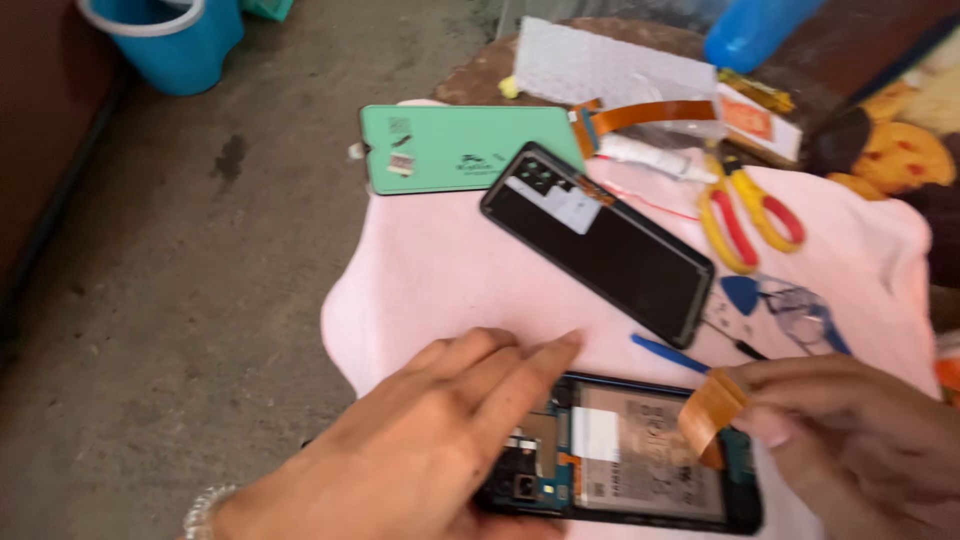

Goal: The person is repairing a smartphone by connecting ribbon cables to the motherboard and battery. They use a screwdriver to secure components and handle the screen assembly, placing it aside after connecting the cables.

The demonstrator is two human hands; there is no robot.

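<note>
An opened phone body [640,465] with its battery and boards exposed lies at the near edge of a pink cloth [450,270]. My left hand [430,450] rests flat on the phone's camera end, fingers stretched out and together. My right hand [860,440] pinches a folded orange ribbon cable [710,410] that rises from the phone's other end. Past my hands lie a black back cover [600,245] and a screen panel with a green backing [465,148].
Red-and-yellow scissors [750,215], a blue pry tool [670,353], blue picks [742,295], a white glue tube [655,157] and bubble wrap [610,70] lie on the cloth's far side. A blue bucket [170,40] stands on the concrete floor at top left.
</note>
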